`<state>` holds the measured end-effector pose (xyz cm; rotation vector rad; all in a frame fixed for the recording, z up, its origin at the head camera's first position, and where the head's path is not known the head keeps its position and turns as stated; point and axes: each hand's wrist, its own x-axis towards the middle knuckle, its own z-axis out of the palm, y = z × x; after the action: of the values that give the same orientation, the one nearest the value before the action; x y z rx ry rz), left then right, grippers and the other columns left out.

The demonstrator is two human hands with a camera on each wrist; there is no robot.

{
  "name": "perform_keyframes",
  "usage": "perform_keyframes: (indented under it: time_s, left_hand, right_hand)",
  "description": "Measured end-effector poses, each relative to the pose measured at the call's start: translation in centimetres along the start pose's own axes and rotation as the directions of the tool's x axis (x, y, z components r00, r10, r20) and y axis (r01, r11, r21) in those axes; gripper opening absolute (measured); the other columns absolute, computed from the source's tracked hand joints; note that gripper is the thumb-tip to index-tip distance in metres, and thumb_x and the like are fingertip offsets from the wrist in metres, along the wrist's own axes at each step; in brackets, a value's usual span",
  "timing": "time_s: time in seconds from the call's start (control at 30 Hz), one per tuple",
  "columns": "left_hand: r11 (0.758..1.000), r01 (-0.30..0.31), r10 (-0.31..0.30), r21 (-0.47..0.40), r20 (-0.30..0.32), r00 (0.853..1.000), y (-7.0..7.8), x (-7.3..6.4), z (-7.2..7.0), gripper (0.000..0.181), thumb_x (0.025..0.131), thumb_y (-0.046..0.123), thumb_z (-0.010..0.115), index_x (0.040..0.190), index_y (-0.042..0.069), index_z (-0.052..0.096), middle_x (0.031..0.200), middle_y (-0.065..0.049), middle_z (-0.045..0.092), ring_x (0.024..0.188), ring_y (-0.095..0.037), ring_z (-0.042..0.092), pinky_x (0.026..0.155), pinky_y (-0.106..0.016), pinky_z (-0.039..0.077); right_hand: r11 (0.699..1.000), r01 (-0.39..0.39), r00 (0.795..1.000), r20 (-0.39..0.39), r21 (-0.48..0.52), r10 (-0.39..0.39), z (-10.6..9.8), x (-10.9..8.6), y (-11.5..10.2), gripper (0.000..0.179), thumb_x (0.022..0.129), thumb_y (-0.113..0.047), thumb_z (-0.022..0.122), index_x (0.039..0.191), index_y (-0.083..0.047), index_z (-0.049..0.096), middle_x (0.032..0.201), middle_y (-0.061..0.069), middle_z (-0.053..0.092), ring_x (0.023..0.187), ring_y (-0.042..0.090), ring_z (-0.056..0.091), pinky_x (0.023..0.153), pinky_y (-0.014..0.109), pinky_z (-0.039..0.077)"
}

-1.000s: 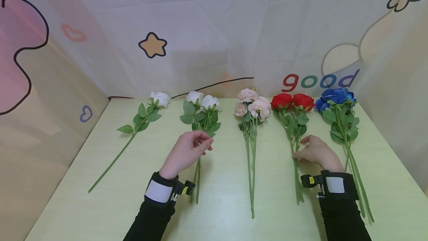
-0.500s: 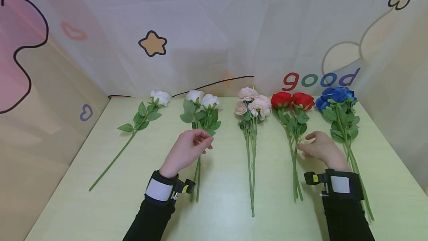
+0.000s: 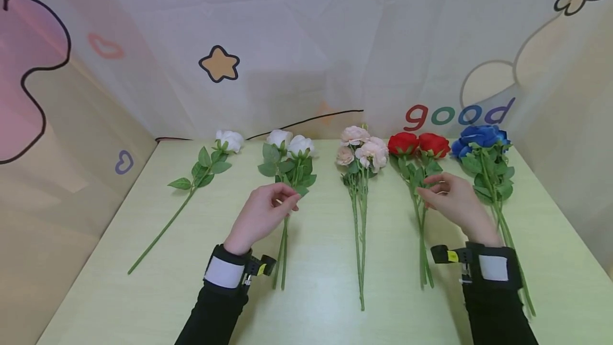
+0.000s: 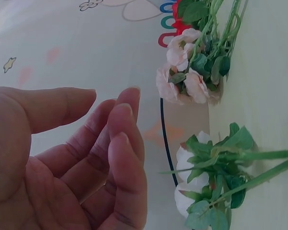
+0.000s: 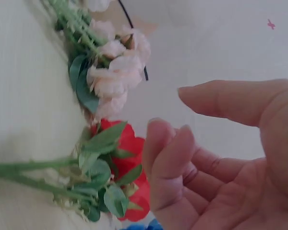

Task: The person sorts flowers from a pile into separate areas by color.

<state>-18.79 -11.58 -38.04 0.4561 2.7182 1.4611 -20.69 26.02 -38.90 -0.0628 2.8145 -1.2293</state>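
Two red roses [image 3: 433, 145] lie side by side on the table, stems toward the person. Over their leaves and upper stems hovers my right hand [image 3: 452, 204], fingers loosely bent; the right wrist view shows a gap between thumb and fingertips with nothing in it. My left hand [image 3: 265, 212] hangs above the stems of two white roses [image 3: 300, 146], and its thumb and fingers [image 4: 127, 167] are also apart and hold nothing. In the left wrist view the white roses [image 4: 187, 177] lie beyond the fingertips.
A single white rose [image 3: 230, 141] lies slanted at the left. Pale pink flowers [image 3: 371, 152] lie in the middle, blue roses [image 3: 481, 137] at the right. Behind the table [image 3: 321, 281] hangs a printed cloth [image 3: 297, 31].
My right hand has let go of the red rose stems and moved up toward the blooms, clear of them. My left hand has shifted slightly left. The flowers stay nearly where they were.
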Motion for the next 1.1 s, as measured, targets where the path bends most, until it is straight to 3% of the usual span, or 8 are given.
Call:
perform_keyframes:
  time_s: [0.23, 0.37, 0.63, 0.8, 0.97, 1.03, 1.1]
  left_hand:
    - [0.999, 0.017, -0.016, 0.032, -0.038, 0.999, 0.0, -0.1, -0.8, 0.016, 0.094, 0.022, 0.058, 0.097, 0.009, 0.067, 0.083, -0.004, 0.067, 0.065, -0.015, 0.06, 0.059, -0.032, 0.048]
    - [0.999, 0.032, -0.03, 0.044, -0.053, 0.998, 0.0, -0.2, -1.4, 0.018, 0.094, 0.023, 0.059, 0.098, 0.008, 0.067, 0.083, -0.004, 0.068, 0.065, -0.016, 0.061, 0.059, -0.033, 0.049]
    - [0.991, 0.071, -0.056, 0.112, -0.132, 0.99, -1.6, -1.4, -3.7, 0.017, 0.094, 0.022, 0.059, 0.1, 0.009, 0.067, 0.083, -0.004, 0.068, 0.065, -0.016, 0.061, 0.059, -0.033, 0.048]
    - [0.969, 0.084, -0.044, 0.233, -0.169, 0.985, -3.6, -2.9, -5.5, 0.017, 0.093, 0.02, 0.059, 0.099, 0.005, 0.067, 0.081, -0.003, 0.068, 0.066, -0.016, 0.06, 0.058, -0.033, 0.047]
    - [0.915, 0.141, -0.067, 0.379, -0.203, 0.977, -5.5, -4.6, -7.9, 0.017, 0.093, 0.02, 0.059, 0.097, 0.005, 0.067, 0.082, -0.005, 0.068, 0.067, -0.018, 0.06, 0.057, -0.032, 0.046]
    - [0.892, 0.155, -0.068, 0.425, -0.213, 0.975, -6.2, -5.1, -9.0, 0.017, 0.093, 0.019, 0.059, 0.097, 0.004, 0.067, 0.084, -0.007, 0.068, 0.065, -0.018, 0.06, 0.054, -0.031, 0.046]
    - [0.869, 0.154, -0.052, 0.47, -0.222, 0.974, -6.9, -5.6, -10.0, 0.016, 0.092, 0.016, 0.059, 0.095, 0.002, 0.067, 0.084, -0.011, 0.068, 0.061, -0.018, 0.059, 0.051, -0.031, 0.045]
  right_hand:
    - [0.989, 0.061, 0.996, -0.067, 0.133, -0.053, 0.8, 0.0, -1.4, 0.044, 0.094, -0.034, 0.057, 0.118, 0.003, 0.055, 0.104, 0.023, 0.063, 0.082, 0.022, 0.065, 0.069, 0.018, 0.052]
    - [0.966, 0.085, 0.993, -0.099, 0.243, -0.062, 1.6, -0.1, -2.9, 0.039, 0.095, -0.028, 0.058, 0.117, 0.003, 0.054, 0.102, 0.022, 0.061, 0.075, 0.011, 0.063, 0.069, 0.017, 0.052]
    - [0.9, 0.141, 0.988, -0.11, 0.413, -0.104, 4.7, 0.0, -6.3, 0.034, 0.094, -0.022, 0.059, 0.117, 0.002, 0.054, 0.101, 0.019, 0.062, 0.076, 0.015, 0.064, 0.071, 0.02, 0.053]
    - [0.807, 0.196, 0.98, -0.148, 0.556, -0.136, 7.2, -0.1, -8.4, 0.027, 0.095, -0.017, 0.056, 0.115, 0.002, 0.054, 0.097, 0.017, 0.062, 0.077, 0.018, 0.062, 0.071, 0.021, 0.053]
    - [0.709, 0.15, 0.984, -0.032, 0.689, -0.177, 10.5, -0.3, -10.9, 0.026, 0.096, -0.018, 0.055, 0.115, 0.0, 0.054, 0.094, 0.014, 0.062, 0.078, 0.018, 0.061, 0.072, 0.026, 0.053]
    - [0.643, 0.093, 0.983, 0.033, 0.76, -0.181, 11.8, -0.3, -11.8, 0.026, 0.097, -0.017, 0.054, 0.116, 0.0, 0.053, 0.093, 0.012, 0.061, 0.078, 0.017, 0.061, 0.072, 0.025, 0.052]
    - [0.558, 0.02, 0.98, 0.094, 0.83, -0.176, 12.8, -0.3, -12.8, 0.024, 0.097, -0.016, 0.053, 0.115, 0.0, 0.052, 0.092, 0.011, 0.06, 0.078, 0.017, 0.06, 0.071, 0.024, 0.051]
